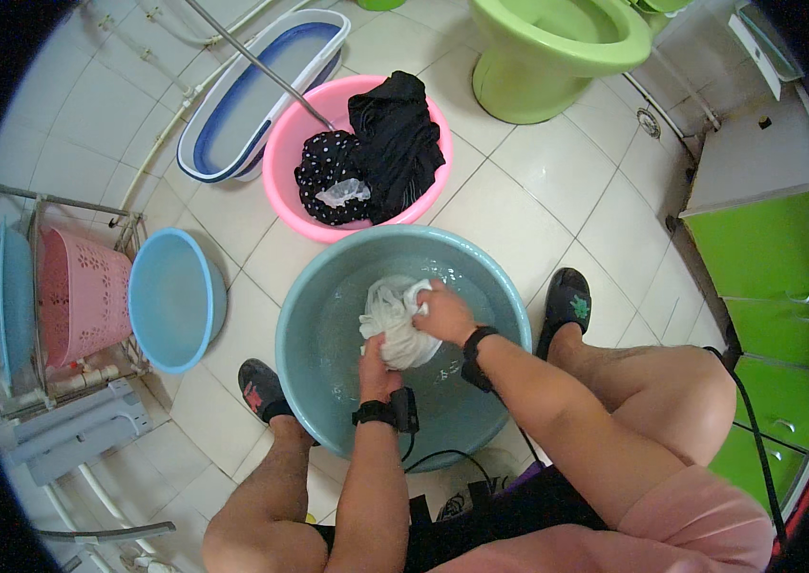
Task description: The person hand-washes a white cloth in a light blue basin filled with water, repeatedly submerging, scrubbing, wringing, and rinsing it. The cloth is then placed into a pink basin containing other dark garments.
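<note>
A bunched white cloth (404, 326) is gripped between my two hands over a large blue-green plastic basin (304, 401) with water in it. My left hand (378, 369) holds the near left side of the cloth, its fingers partly hidden beneath the fabric. On the cloth's upper right side, my right hand (446, 313) pinches a fold. The fabric looks wet and thin, sheer at its far end. Black straps circle both wrists, and a small dark box sits on the left one.
Beyond the basin stands a pink basin (282, 208) with black garments (397, 143), polka-dot fabric (325, 161) and a metal rod. A blue-white tub (196, 161), light-blue basin (179, 301), pink basket (93, 301) on a rack, green toilet (519, 86) and green cabinets (769, 251) surround the tiled floor.
</note>
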Demonstrator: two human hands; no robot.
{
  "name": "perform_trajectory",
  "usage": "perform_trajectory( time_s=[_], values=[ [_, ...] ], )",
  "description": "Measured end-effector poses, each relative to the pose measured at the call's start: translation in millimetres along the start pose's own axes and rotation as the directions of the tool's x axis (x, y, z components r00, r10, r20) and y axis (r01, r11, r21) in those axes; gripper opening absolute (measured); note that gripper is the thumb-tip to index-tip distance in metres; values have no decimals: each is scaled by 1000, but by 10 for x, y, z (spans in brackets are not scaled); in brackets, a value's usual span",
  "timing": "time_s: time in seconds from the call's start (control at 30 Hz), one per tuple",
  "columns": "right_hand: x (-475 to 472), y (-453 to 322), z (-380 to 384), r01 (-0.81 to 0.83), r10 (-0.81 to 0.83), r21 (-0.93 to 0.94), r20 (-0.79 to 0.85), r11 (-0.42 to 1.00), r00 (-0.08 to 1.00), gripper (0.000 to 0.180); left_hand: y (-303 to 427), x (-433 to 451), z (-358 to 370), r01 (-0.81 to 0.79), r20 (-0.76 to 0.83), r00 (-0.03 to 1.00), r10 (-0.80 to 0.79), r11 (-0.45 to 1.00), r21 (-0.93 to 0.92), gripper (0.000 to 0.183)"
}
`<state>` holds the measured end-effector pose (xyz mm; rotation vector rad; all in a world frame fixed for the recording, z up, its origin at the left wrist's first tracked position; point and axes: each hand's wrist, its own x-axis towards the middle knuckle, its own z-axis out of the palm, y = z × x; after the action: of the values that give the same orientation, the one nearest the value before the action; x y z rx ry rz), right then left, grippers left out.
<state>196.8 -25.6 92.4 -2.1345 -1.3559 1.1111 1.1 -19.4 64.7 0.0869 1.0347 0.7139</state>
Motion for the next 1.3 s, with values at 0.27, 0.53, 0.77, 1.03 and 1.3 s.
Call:
perform_trajectory(
  time_s=[0.27, 0.53, 0.77, 1.03, 1.3],
  values=[
    [-50, 81, 106, 8, -21, -30, -455, 1000, 890, 26, -74, -80, -238, 92, -418, 878, 232, 777, 623, 72],
    [28, -145, 529, -16, 16, 43, 0, 999, 1000, 61, 10, 138, 7, 148, -24, 988, -150, 987, -59, 74],
    [-202, -428, 429, 108, -109, 14, 70, 994, 992, 40, 87, 173, 97, 77, -120, 990, -73, 997, 30, 67],
    [55, -35, 232, 65, -69, -92, -39, 994, 997, 36, 53, -32, 375, -20, -77, 996, 39, 972, 233, 65],
    [-568, 84, -66, -57, 143, -461, 155, 885, 978, 41, 260, -226, 91, 226, -269, 927, 261, 183, 957, 48]
  ],
)
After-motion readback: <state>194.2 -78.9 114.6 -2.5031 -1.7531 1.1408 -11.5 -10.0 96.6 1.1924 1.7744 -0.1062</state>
